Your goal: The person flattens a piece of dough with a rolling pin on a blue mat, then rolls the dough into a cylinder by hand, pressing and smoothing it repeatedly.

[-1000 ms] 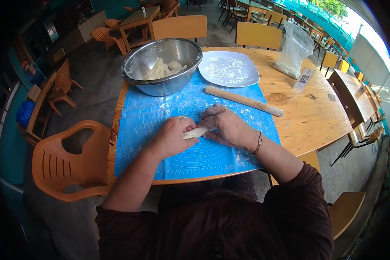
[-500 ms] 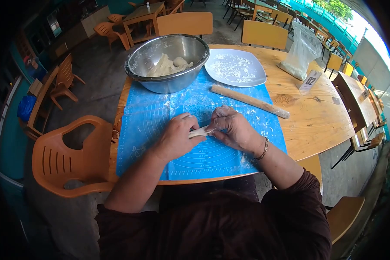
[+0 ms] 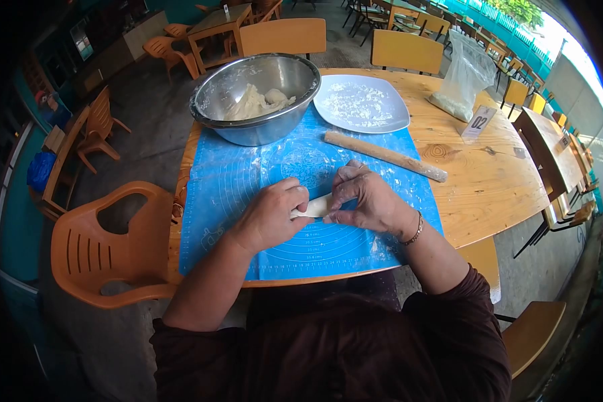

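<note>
- Head view: both hands meet on the blue mat (image 3: 228, 181), which covers the near left part of the table (image 3: 489, 181).
- The left hand (image 3: 271, 214) is curled over, fingers closed on one end of the dough roll (image 3: 317, 206).
- The right hand (image 3: 368, 197), floury, grips the roll's other end with bent fingers.
- The roll lies in the middle of the mat, between the two hands, with only a short pale stretch showing.
- A rolling pin (image 3: 385, 156) lies slantwise near the mat's far right corner, just beyond the right hand.
- A steel bowl (image 3: 254, 99) with dough in it sits on the mat's far edge.
- A floured white plate (image 3: 360, 104) sits just beside the bowl.
- A clear bag (image 3: 462, 77) stands at the table's far right edge, near a card (image 3: 479, 122) marked 02.
</note>
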Action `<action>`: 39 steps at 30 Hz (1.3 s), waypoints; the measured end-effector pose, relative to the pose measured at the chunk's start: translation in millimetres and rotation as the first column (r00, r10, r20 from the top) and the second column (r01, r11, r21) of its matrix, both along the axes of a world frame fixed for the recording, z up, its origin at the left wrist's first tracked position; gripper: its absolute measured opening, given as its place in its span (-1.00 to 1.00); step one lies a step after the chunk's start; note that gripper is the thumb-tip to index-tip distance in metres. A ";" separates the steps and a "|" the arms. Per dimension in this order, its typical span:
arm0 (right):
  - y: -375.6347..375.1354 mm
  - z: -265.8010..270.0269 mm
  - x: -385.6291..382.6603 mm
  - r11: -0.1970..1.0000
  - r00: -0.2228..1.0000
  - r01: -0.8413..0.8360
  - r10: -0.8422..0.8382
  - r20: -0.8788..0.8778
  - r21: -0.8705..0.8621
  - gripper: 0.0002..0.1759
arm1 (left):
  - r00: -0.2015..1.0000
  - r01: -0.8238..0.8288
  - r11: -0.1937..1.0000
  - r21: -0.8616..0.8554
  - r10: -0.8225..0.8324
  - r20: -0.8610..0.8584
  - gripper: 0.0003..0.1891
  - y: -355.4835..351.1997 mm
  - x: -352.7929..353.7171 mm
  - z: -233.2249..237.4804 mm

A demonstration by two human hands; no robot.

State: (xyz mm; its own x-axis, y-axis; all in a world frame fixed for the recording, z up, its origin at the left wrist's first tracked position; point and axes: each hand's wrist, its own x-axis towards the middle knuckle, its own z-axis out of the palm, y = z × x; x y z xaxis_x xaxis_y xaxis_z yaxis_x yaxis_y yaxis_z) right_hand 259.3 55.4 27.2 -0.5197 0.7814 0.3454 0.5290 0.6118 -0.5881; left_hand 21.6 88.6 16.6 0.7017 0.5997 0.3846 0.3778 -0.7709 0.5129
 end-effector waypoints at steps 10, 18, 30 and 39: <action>17.1 1.5 23.9 0.983 0.993 0.110 -0.101 0.067 -0.148 -0.65 | 0.994 0.035 0.983 0.180 -0.053 0.096 -0.62 -1.2 16.9 -4.6; 18.4 -5.1 26.8 0.984 0.989 0.125 -0.114 0.092 -0.130 -0.65 | 0.999 -0.012 0.986 0.164 0.018 -0.031 -0.83 -6.6 13.8 -5.2; 12.8 -13.5 0.6 0.992 0.995 0.075 -0.082 0.059 0.105 -0.68 | 0.999 -0.013 0.931 0.366 -0.003 0.044 -0.88 0.1 15.8 -7.6; 16.6 -22.4 3.7 0.985 0.995 0.089 -0.095 0.036 0.150 -0.69 | 0.999 -0.037 0.943 0.331 0.042 -0.010 -0.72 -7.8 15.7 0.8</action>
State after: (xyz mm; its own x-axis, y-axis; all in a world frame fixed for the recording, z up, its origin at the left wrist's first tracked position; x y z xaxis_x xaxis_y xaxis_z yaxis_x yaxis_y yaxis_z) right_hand 263.0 72.0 4.8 -0.4647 0.7683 0.4401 0.6096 0.6381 -0.4704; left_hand 37.2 80.8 17.4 0.6881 0.4679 0.5546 0.4176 -0.8804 0.2246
